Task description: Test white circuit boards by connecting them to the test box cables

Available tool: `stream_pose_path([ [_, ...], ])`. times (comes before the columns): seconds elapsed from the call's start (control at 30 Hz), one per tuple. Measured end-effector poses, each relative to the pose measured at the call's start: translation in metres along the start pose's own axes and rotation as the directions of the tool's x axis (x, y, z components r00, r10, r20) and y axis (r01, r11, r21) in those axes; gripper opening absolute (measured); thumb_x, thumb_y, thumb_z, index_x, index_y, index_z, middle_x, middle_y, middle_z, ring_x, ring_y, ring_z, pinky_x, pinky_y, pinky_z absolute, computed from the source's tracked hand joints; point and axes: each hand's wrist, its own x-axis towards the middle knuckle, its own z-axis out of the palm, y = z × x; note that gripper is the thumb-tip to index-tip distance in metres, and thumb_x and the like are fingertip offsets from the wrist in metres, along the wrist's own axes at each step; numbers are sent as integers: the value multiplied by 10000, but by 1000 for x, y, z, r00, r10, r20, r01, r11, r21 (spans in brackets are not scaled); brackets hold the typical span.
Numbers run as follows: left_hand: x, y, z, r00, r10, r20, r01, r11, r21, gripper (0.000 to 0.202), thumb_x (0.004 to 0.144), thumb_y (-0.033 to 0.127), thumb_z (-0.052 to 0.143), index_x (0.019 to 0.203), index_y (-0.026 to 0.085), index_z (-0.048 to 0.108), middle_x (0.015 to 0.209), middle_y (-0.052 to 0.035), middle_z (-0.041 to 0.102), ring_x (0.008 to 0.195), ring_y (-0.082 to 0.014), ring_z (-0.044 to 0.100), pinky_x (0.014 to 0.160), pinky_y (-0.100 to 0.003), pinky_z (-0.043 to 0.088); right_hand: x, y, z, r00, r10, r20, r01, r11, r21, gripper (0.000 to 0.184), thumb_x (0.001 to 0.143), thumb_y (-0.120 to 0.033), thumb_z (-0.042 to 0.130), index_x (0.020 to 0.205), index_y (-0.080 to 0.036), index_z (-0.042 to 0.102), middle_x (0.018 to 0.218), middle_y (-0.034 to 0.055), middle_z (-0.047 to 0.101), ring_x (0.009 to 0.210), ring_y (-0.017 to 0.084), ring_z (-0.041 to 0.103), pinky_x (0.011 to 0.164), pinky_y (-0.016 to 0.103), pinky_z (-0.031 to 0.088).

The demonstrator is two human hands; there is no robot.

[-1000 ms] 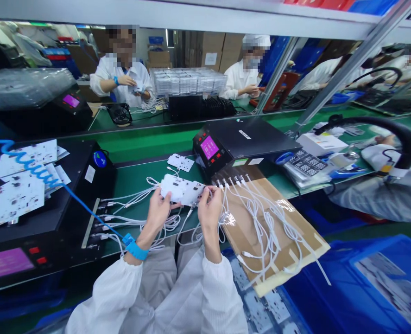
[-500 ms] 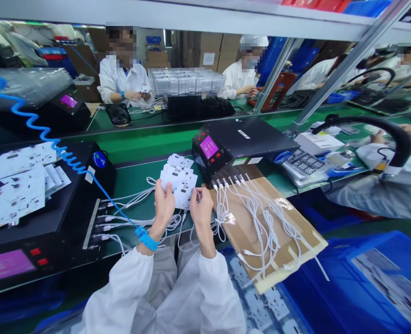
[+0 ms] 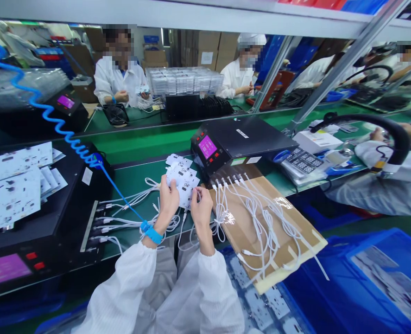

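A white circuit board [image 3: 185,182] with small dark parts is in my left hand [image 3: 169,198], thumb over its lower left edge. Another white board [image 3: 178,161] shows just beyond it, partly covered. At the board's lower right edge my right hand [image 3: 201,204] is closed, thumb against curled fingers; whatever it pinches is too small to make out. A white cable [image 3: 183,218] with a plug end stands just under the board's lower edge; whether it is plugged in, I cannot tell. A blue wrist strap [image 3: 151,233] with a coiled cord circles my left wrist.
Left, a black test box [image 3: 69,185] carries stacked white boards [image 3: 17,199]. Another black box [image 3: 240,139] with a pink screen stands ahead. White cables [image 3: 261,222] lie over cardboard [image 3: 295,260] at right. A blue bin [image 3: 340,278] holds boards. Co-workers sit opposite and at right.
My left hand has shifted slightly right with the board, which has moved a little right too. My right hand stays at the board's edge. The blue coiled cord has swung right.
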Motion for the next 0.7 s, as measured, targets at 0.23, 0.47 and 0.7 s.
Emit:
stream_pose_path([
  [0.23, -5, 10, 1, 998, 44, -36, -40, 994, 105, 278, 1030, 363, 477, 1240, 192, 541, 1125, -140, 688, 1050, -284, 668, 986, -408, 505, 3, 3, 9, 998, 55, 28, -56, 998, 30, 307, 1001, -406, 489, 985, -164, 677, 965, 131, 729, 864, 251, 696, 823, 387, 549],
  [0.47, 2, 5, 0, 997, 74, -23, -71, 994, 86, 265, 1031, 373, 482, 1222, 200, 544, 1174, -130, 680, 1073, -267, 655, 983, -392, 507, 11, 1, 5, 995, 38, 94, -31, 997, -75, 239, 980, -337, 497, 963, -180, 676, 951, 124, 743, 884, 256, 694, 843, 376, 532],
  [0.7, 10, 0, 5, 1000, 6, -31, -7, 1000, -25, 280, 998, 445, 572, 1119, 193, 554, 1083, -126, 667, 1043, -273, 667, 1017, -448, 540, 12, -10, -11, 997, 55, 50, -46, 987, -152, 235, 1020, -276, 444, 1034, -161, 648, 1018, 143, 734, 894, 251, 690, 844, 367, 530],
])
